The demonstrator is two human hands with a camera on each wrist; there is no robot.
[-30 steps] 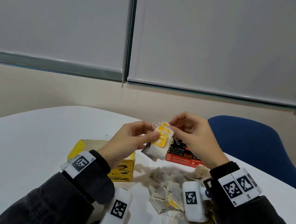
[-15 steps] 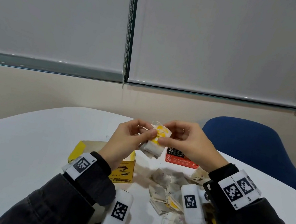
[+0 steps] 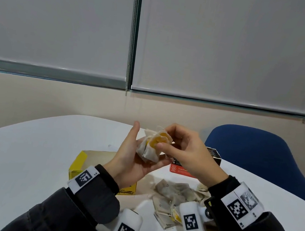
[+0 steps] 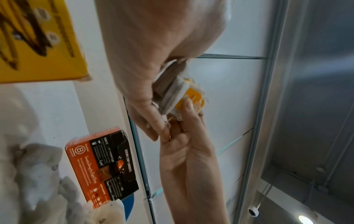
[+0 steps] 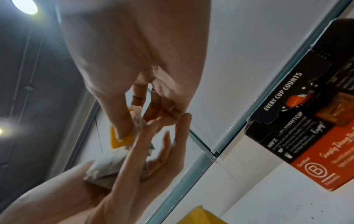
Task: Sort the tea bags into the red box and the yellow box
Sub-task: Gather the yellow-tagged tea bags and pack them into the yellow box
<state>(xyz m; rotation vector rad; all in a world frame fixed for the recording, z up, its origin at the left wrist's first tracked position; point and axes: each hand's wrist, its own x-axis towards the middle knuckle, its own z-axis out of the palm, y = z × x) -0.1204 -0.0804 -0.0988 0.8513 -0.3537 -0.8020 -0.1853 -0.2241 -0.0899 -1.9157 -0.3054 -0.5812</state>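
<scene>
On the left of the round white table [image 3: 24, 145] stands the open yellow cardboard box [image 3: 78, 165], with its top open. Part of it is hidden behind the left wrist.

Above it the left hand [image 3: 131, 157] is held palm up with its fingers nearly straight and the thumb up. A small bunch of soft white paper tea bags with yellow tags [image 3: 153, 145] lies in that palm, up in the air above the table. The bags are stacked flat on each other, and thin white strings curl round the top.

The right hand [image 3: 185, 152] meets the left one at the bunch. Its thumb [image 5: 122, 121] presses on a yellow tag [image 5: 119, 141] and its fingers curl round the top of the bags, so it is pinching the bunch. The two hands are close together and touch.

Behind the right hand stands the red and black cardboard box [image 3: 181, 169] on the table. Its top flap is open.

Nearer the person, under the right wrist, a loose pile of pale tea bags [image 3: 173, 195] lies on the table. Some of them have yellow tags too.

On the far right there is a dark blue chair [image 3: 260, 157] beside the table.
</scene>
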